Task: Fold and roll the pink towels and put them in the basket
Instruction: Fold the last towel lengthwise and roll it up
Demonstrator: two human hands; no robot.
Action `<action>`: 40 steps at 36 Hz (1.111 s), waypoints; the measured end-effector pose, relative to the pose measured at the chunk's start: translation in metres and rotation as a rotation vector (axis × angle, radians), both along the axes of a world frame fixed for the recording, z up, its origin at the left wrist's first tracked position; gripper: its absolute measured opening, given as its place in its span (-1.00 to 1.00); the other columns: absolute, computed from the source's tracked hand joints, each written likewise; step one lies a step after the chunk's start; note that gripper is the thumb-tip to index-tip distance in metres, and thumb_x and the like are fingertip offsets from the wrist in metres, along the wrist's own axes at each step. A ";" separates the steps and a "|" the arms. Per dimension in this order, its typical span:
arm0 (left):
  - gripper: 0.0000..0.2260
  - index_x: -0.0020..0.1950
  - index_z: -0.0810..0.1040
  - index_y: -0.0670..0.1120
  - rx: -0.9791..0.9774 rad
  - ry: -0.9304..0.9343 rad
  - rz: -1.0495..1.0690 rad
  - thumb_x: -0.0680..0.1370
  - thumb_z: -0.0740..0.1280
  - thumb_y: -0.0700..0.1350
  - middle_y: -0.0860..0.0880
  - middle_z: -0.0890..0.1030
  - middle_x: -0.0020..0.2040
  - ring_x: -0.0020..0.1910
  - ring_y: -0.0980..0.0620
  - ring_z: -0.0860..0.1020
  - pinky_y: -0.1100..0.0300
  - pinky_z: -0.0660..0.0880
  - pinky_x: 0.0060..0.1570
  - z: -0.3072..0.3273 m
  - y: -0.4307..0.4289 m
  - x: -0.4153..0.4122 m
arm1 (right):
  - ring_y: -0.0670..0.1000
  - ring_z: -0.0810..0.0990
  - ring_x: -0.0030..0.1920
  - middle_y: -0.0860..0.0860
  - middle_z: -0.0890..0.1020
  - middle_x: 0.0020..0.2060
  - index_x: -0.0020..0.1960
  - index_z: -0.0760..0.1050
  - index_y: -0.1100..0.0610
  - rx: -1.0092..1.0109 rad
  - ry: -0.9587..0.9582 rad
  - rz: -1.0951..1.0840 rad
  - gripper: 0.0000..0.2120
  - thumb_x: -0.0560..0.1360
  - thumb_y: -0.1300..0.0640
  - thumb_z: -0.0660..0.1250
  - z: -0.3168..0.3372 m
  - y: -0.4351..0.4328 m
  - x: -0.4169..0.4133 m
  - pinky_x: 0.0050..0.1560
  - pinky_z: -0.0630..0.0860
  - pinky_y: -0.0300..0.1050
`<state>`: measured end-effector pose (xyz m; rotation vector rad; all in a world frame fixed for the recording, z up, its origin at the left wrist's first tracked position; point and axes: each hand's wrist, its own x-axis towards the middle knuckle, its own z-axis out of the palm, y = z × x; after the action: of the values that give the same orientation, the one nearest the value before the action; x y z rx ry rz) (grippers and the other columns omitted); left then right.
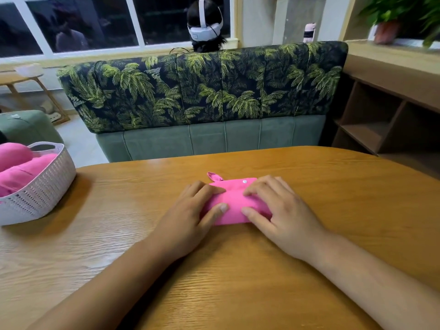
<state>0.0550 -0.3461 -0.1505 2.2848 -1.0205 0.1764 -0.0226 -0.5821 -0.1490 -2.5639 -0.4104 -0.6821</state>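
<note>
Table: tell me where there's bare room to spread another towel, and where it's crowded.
Bare wood between the basket and the left hand, and right of the right hand to the table edge. Crowded at centre, where both hands hold the pink towel.

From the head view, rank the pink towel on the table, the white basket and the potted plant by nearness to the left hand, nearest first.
1. Pink towel, gripped by the left hand, middle of the table.
2. White basket, at the table's left edge.
3. Potted plant, on the far right ledge.
</note>
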 end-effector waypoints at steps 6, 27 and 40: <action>-0.68 0.23 0.53 0.14 -0.034 0.134 0.044 0.68 0.12 0.27 0.20 0.54 0.12 0.15 0.18 0.52 0.25 0.41 0.13 0.000 -0.006 0.009 | -0.09 0.41 0.35 -0.14 0.45 0.31 0.44 0.46 -0.02 -0.075 0.131 0.011 -0.49 0.59 -0.25 0.30 -0.005 -0.008 0.005 0.42 0.23 -0.31; -0.48 0.41 0.41 0.14 -0.011 0.256 -0.138 0.52 0.52 0.16 0.22 0.50 0.38 0.33 0.13 0.52 0.23 0.49 0.22 0.002 0.021 0.007 | -0.22 0.67 -0.04 -0.30 0.72 -0.08 0.06 0.72 -0.21 0.359 0.517 0.005 -0.66 0.43 -0.39 0.45 0.019 -0.015 0.011 -0.01 0.63 -0.09; -0.59 0.04 0.54 0.15 -0.023 0.484 0.031 0.46 0.36 0.45 0.12 0.64 -0.08 -0.11 0.15 0.57 0.18 0.44 -0.13 0.013 -0.004 0.030 | 0.02 0.49 0.20 -0.10 0.51 0.29 0.60 0.25 -0.14 -0.296 0.180 -0.104 -0.17 0.43 -0.46 0.32 0.001 -0.003 0.010 0.21 0.55 0.01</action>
<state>0.0847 -0.3506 -0.1376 2.1687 -0.7240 -0.3367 -0.0125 -0.5848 -0.1484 -2.9143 -0.3417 -0.4472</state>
